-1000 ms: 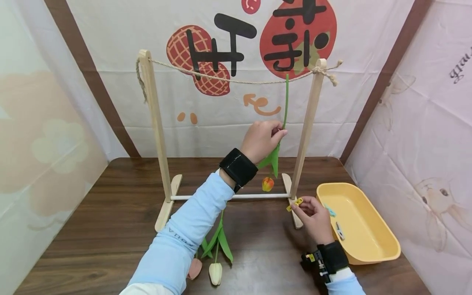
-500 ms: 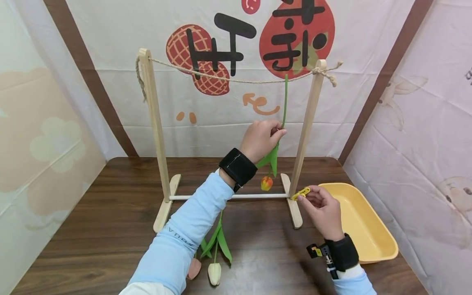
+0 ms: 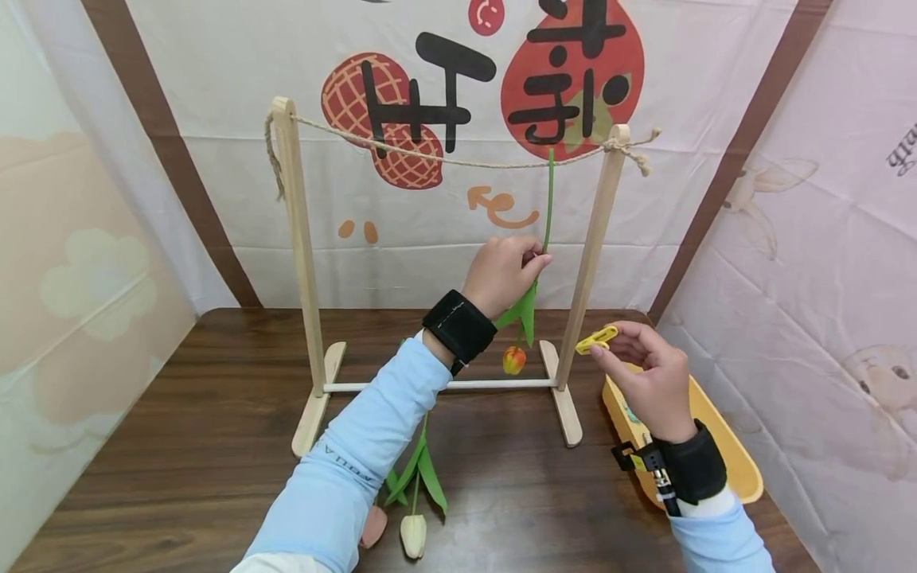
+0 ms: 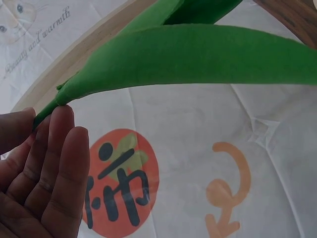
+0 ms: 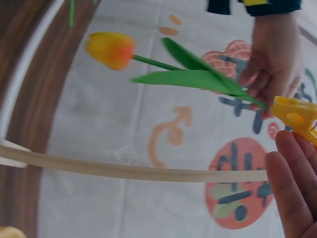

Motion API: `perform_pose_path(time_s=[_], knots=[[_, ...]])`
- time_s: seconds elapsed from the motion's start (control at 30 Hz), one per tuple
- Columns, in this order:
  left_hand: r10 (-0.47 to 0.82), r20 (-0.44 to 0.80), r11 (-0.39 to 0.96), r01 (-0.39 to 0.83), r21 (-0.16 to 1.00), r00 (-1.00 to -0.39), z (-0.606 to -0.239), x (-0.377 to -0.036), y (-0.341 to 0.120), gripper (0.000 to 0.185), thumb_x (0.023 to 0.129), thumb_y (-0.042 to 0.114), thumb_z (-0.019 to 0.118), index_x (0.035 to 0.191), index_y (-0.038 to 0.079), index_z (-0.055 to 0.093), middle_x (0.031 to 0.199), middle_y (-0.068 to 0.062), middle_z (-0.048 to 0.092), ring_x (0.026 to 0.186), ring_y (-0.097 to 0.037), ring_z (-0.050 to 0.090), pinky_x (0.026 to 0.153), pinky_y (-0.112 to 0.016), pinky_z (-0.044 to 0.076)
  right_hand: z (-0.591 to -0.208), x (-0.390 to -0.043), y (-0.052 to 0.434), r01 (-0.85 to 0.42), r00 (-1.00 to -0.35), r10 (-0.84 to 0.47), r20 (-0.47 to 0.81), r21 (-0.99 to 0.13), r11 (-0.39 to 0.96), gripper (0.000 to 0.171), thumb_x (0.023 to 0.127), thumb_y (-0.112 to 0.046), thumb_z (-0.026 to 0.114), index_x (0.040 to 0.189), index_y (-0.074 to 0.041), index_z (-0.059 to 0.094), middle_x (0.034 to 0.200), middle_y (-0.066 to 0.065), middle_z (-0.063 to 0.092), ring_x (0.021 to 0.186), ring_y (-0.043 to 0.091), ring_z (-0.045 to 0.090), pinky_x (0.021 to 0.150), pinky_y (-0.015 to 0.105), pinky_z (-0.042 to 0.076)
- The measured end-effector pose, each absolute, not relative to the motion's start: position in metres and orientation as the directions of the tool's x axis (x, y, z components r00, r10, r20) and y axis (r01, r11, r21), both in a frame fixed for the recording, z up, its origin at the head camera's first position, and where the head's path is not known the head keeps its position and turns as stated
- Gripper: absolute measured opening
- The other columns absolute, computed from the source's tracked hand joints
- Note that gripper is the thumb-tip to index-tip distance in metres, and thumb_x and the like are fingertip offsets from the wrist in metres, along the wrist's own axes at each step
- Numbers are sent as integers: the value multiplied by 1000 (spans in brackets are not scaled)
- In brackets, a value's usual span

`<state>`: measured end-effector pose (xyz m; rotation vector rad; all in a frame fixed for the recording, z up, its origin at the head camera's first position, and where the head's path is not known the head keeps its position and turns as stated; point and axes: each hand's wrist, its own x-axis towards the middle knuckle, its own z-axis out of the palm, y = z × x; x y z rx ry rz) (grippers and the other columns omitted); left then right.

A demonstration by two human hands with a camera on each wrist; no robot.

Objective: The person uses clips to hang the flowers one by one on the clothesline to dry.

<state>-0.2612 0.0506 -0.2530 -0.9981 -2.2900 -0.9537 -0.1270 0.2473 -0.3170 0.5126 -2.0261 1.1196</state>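
My left hand [image 3: 501, 274] pinches the green stem of an orange-and-yellow artificial tulip [image 3: 514, 360], which hangs flower down. The stem's upper end reaches the twine [image 3: 473, 165] strung between two wooden posts. In the left wrist view the thumb and fingertips grip the stem just by the base of a broad leaf [image 4: 188, 54]. My right hand [image 3: 648, 378] holds a yellow clothespin [image 3: 596, 340] between thumb and fingers, right of the right post. The right wrist view shows that clothespin [image 5: 297, 111] at the fingertips, with the tulip [image 5: 110, 50] beyond it.
A yellow basin [image 3: 731, 454] stands at the right, partly behind my right wrist. A white tulip [image 3: 413, 535] and a pink tulip [image 3: 373, 527] lie near the front, partly covered by my left sleeve. The wooden frame's right post [image 3: 595, 255] rises between my hands.
My right hand has lifted away from beside the basin, moving up and slightly right with the yellow clothespin. The left hand and its tulip stay almost in place.
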Motion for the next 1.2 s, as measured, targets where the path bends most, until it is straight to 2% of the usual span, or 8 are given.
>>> perform_pose_path(time_s=[0.23, 0.43, 0.53, 0.67, 0.73, 0.93, 1.07, 1.2], knots=[[443, 636, 497, 764, 412, -632, -255, -263, 51, 23, 97, 22, 63, 80, 8, 64, 62, -1, 51, 56, -14, 46, 55, -24, 31, -279, -135, 250, -748, -544, -61, 837, -451, 487, 36, 71, 20, 73, 104, 10, 66, 86, 18, 69, 77, 4, 67, 65, 15, 50], [439, 629, 499, 756, 423, -642, -256, -263, 52, 23, 97, 22, 63, 79, 8, 64, 62, -1, 50, 56, -14, 46, 54, -24, 31, -237, -136, 245, -779, -462, -95, 882, -353, 518, 31, 75, 9, 74, 106, 8, 67, 85, 9, 70, 72, 2, 64, 56, 12, 43], [434, 627, 499, 752, 430, -646, -256, -263, 52, 22, 97, 22, 63, 80, 8, 64, 61, -1, 50, 56, -14, 46, 54, -24, 31, -217, -139, 240, -781, -439, -100, 893, -324, 534, 34, 75, 9, 75, 108, 7, 68, 86, 12, 71, 73, 2, 65, 59, 12, 45], [437, 623, 498, 751, 433, -649, -255, -263, 53, 23, 97, 23, 62, 80, 8, 65, 62, -1, 50, 56, -14, 46, 54, -24, 31, -194, -143, 234, -777, -436, -124, 891, -303, 552, 38, 72, 16, 75, 108, 9, 67, 87, 16, 71, 76, 1, 65, 70, 15, 50], [440, 622, 499, 752, 430, -648, -255, -263, 53, 23, 98, 24, 62, 81, 8, 65, 62, -1, 50, 57, -14, 46, 54, -24, 31, -183, -146, 233, -768, -439, -149, 886, -283, 574, 36, 72, 17, 75, 106, 10, 66, 87, 16, 70, 77, -1, 65, 71, 15, 50], [433, 638, 488, 760, 429, -637, -255, -264, 54, 23, 97, 21, 63, 79, 8, 64, 61, -1, 49, 56, -14, 45, 54, -24, 30, -157, -154, 229, -750, -463, -218, 859, -248, 614, 31, 76, 7, 79, 104, 11, 65, 90, 15, 71, 81, -3, 65, 72, 15, 50], [433, 639, 490, 761, 424, -636, -254, -263, 55, 23, 97, 23, 62, 80, 8, 64, 62, -1, 49, 56, -14, 46, 54, -23, 30, -143, -159, 225, -734, -473, -219, 853, -244, 634, 30, 78, 1, 79, 105, 8, 67, 91, 14, 72, 80, -4, 65, 71, 14, 50], [434, 633, 491, 757, 431, -641, -253, -262, 55, 23, 97, 24, 63, 81, 8, 65, 63, -2, 50, 57, -14, 47, 54, -24, 31, -130, -164, 222, -685, -513, -191, 837, -265, 678, 31, 80, -5, 80, 107, 5, 69, 92, 13, 72, 79, -7, 63, 72, 14, 49]])
